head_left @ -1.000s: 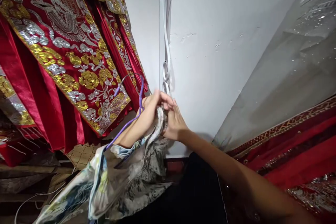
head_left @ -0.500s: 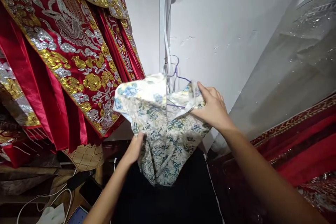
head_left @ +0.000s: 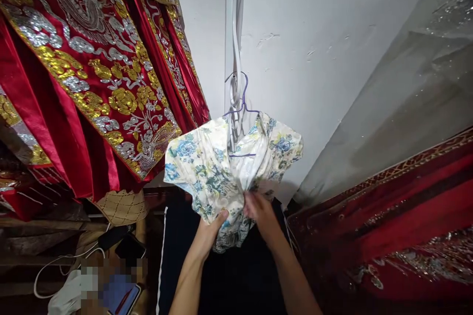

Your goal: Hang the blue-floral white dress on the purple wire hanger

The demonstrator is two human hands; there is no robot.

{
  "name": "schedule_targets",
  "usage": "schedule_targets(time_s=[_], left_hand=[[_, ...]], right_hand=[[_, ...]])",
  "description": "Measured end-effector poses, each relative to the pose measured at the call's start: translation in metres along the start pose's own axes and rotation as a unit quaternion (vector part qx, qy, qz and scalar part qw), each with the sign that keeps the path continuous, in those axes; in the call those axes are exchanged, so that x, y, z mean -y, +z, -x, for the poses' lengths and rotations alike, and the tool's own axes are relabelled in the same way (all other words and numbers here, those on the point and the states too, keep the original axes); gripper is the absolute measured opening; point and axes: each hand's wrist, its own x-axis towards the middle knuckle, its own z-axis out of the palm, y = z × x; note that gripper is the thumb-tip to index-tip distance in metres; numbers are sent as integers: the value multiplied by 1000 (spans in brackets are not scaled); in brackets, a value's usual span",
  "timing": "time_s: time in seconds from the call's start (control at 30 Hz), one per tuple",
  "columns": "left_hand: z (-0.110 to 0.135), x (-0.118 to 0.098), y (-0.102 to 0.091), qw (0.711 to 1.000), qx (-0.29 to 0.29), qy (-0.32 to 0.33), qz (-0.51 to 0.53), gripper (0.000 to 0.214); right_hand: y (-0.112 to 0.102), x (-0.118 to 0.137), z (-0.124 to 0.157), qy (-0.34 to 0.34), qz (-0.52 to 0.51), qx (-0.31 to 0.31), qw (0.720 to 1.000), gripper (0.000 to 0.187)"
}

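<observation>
A short-sleeved floral shirt (head_left: 210,160), white with blue, green and yellow flowers, hangs on a thin purple hanger (head_left: 244,101) in the middle of the view. Its neckline is V-shaped, and the hanger's lower bar shows inside it. My left hand (head_left: 210,229) grips the shirt's lower left side, thumb in front and the other fingers hidden behind the cloth. At the lower front, near the bottom of the neckline, my right hand (head_left: 260,211) pinches the fabric; it is somewhat blurred. The lower hem is bunched between my wrists.
Red costumes with gold and silver sequins (head_left: 121,101) hang at left. A white strap (head_left: 236,24) runs down the wall to the hanger. Translucent plastic sheeting (head_left: 373,118) and red fabric (head_left: 417,216) fill the right. Phones (head_left: 129,246) and a white cable (head_left: 48,268) lie lower left.
My right hand has left the shirt's right shoulder and come down to its lower front. My left hand has moved slightly right and down. Both shoulders now lie spread on the hanger.
</observation>
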Motion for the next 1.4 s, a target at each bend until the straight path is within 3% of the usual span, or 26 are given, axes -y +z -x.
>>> schedule_targets(time_s=[0.1,0.23,0.37,0.43,0.5,0.57,0.6,0.63,0.7,0.77,0.8,0.87,0.97,1.07,1.17,1.23,1.33,1.4], left_hand=[[4,-5,0,1000,6,5,6,70],[6,-13,-9,1000,22,-19,3,70],[5,-13,-9,999,18,-40,7,67],[3,-8,-5,999,-27,-18,1,70],[2,0,-1,990,-124,42,-55,77],[4,8,3,952,-228,128,-160,83],[6,12,6,929,-250,171,-211,80],[7,16,9,915,-239,207,-250,72],[9,23,14,918,-138,237,-285,41],[8,27,17,929,-41,224,-292,16],[7,29,18,930,-14,214,-297,13],[5,31,17,926,11,208,-315,17],[3,34,16,915,39,216,-338,20],[4,38,15,908,57,218,-353,22],[0,40,11,892,87,226,-382,21],[-5,39,5,872,106,227,-420,19],[-18,21,1,847,130,217,-467,13],[-27,-7,8,846,144,230,-459,9]], right_hand=[[19,-15,5,57,8,105,993,42],[17,-8,6,51,63,124,989,44],[13,-5,10,69,23,162,984,50],[13,-8,11,73,3,148,986,49],[13,-11,10,81,-5,132,988,45],[13,-14,9,89,-11,133,987,41],[14,-15,9,90,-16,141,986,39],[14,-16,10,90,-21,152,984,37],[16,-16,12,94,-29,179,979,34],[17,-15,16,113,-31,208,971,31],[17,-14,18,128,-31,218,967,30],[13,-9,17,153,-38,215,964,31],[3,16,-4,131,-110,146,974,36],[-11,67,-43,59,-195,75,976,38],[-18,123,-78,-11,-239,77,968,31],[-15,147,-89,-56,-277,69,957,28],[-3,152,-86,-87,-278,48,955,27],[6,143,-77,-89,-243,48,965,27]])
